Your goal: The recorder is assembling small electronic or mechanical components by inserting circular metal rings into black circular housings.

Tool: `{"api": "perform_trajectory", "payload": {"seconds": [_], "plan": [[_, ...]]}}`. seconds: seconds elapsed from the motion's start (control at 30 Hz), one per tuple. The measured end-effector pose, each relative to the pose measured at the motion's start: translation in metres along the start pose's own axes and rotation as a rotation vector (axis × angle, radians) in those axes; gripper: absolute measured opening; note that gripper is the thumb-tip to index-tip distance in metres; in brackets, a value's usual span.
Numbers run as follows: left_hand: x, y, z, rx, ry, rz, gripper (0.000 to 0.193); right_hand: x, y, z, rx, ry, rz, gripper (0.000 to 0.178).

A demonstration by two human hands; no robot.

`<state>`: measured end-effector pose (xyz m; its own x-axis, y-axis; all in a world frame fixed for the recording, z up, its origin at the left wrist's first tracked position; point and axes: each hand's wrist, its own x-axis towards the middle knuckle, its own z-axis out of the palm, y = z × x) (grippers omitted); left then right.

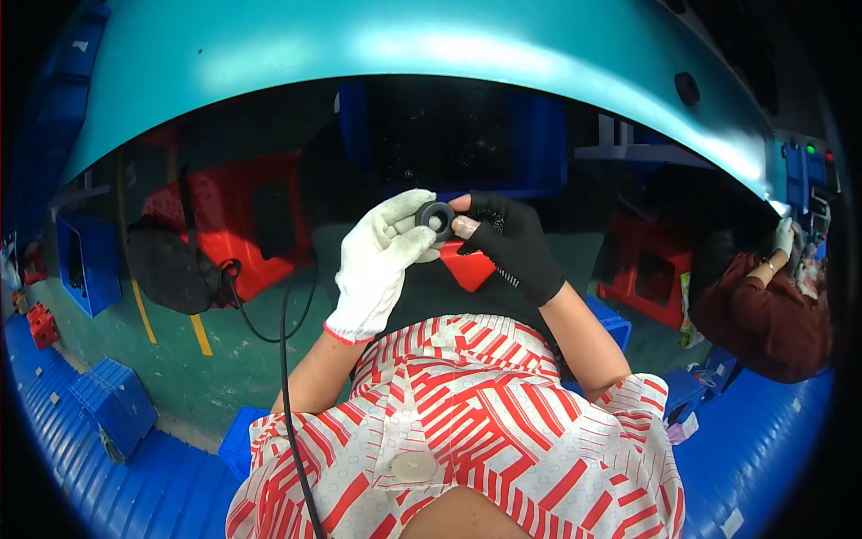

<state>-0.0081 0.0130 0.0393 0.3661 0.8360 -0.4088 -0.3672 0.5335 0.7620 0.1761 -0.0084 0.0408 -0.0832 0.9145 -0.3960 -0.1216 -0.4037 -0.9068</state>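
A thick black ring (435, 207) with a round hole is held up in front of my chest. My left hand (382, 256), in a white knit glove with a red cuff, grips it from the left between thumb and fingers. A pale glove tip shows through the hole. My right hand (516, 242) wears a black glove with bare fingertips. Its thumb and forefinger close in at the ring's right edge and seem to pinch it; the exact contact is too small to tell. Just below the ring shows a red piece (469, 268), partly covered by the right hand.
A turquoise curved surface (359, 45) spans the far side. Beneath it stands a blue bin (539, 148) with dark contents. Red stools (229, 202) (651, 269) flank me. A black cable (285, 359) hangs at left by a black bag (171, 265). Another person (763, 314) works at far right.
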Motion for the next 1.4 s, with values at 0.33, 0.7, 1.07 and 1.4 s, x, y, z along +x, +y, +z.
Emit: {"api": "perform_trajectory", "payload": {"seconds": [0.33, 0.7, 1.07, 1.4], "plan": [[0.003, -0.002, -0.007, -0.155, 0.022, -0.033, 0.039, 0.052, -0.125, -0.039, -0.749, 0.45, -0.971, 0.013], [0.009, 0.019, -0.005, -0.424, -0.095, -0.057, 0.04, 0.146, -0.164, -0.066, -1.207, 0.355, -0.644, 0.031], [0.004, -0.001, 0.001, -0.335, -0.044, -0.062, 0.042, -0.005, -0.037, 0.004, -0.561, 0.012, -0.591, 0.03], [-0.004, -0.012, 0.008, -0.165, -0.027, -0.033, 0.048, -0.015, -0.02, 0.0, -0.725, 0.007, -0.543, 0.028]]}}
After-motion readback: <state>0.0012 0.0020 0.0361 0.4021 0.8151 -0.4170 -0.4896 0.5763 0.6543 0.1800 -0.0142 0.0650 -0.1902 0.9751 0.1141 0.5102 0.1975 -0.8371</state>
